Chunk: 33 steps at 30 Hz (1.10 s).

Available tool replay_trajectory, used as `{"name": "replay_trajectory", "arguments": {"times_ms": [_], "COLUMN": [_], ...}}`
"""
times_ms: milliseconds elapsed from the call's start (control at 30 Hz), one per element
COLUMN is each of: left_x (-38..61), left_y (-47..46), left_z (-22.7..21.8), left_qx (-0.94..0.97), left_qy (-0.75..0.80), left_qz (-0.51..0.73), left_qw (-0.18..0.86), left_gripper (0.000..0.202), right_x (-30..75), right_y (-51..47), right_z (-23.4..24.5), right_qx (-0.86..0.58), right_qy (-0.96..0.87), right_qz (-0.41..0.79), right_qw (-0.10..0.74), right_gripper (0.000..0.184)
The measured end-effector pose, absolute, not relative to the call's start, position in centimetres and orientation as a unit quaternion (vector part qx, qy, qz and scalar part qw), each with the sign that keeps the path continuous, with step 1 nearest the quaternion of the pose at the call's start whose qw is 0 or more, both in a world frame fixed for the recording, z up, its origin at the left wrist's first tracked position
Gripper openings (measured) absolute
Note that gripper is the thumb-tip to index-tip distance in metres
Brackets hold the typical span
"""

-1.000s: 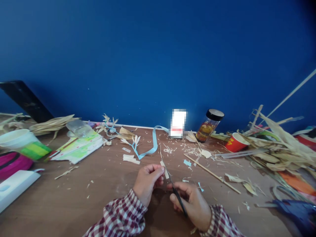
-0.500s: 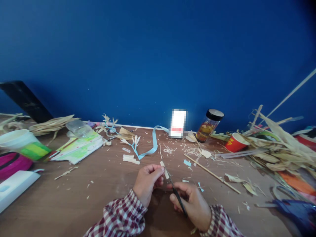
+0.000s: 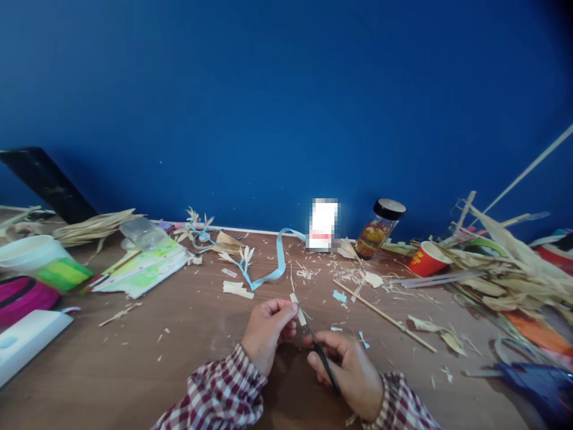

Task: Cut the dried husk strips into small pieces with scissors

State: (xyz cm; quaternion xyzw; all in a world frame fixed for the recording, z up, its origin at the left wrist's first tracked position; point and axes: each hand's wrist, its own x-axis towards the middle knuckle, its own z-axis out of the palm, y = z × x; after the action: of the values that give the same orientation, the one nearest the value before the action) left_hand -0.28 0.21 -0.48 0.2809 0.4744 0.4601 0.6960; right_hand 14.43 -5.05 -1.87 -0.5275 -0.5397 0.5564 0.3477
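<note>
Hardly anything has shifted since a second ago: the pale strip [image 3: 301, 316] stays above the desk [image 3: 179, 364], pinched in my left hand [image 3: 267, 327]. My right hand [image 3: 351, 367] grips black-handled scissors [image 3: 326, 365] beside it; blue ribbon [image 3: 281, 258] lies beyond.

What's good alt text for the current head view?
The left hand pinches a pale strip while the right hand holds dark scissors at its near end. Pale scraps litter the brown table; beyond are a blue ribbon and black-lidded jar.
</note>
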Motion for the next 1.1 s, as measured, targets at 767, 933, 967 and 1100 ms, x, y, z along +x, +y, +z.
{"name": "replay_trajectory", "arguments": {"times_ms": [767,933,967,1100], "left_x": [0.17,0.19,0.19,0.15], "left_y": [-0.03,0.01,0.02,0.03], "left_z": [-0.10,-0.44,-0.50,-0.68], "left_qx": [0.276,0.276,0.278,0.282], "left_qy": [0.485,0.481,0.480,0.477], "left_qz": [0.447,0.448,0.449,0.448], "left_qw": [0.699,0.701,0.701,0.702], "left_gripper": [0.022,0.021,0.021,0.020], "right_x": [14.45,14.48,14.48,14.44], "right_y": [-4.98,-4.84,-4.83,-4.93], "right_z": [-1.01,-1.26,-1.30,-1.53], "right_qx": [-0.486,-0.494,-0.498,-0.507], "right_qy": [-0.558,-0.562,-0.562,-0.554], "right_qz": [0.570,0.561,0.560,0.559], "right_qw": [0.356,0.352,0.351,0.351], "right_gripper": [0.035,0.034,0.035,0.035]}}
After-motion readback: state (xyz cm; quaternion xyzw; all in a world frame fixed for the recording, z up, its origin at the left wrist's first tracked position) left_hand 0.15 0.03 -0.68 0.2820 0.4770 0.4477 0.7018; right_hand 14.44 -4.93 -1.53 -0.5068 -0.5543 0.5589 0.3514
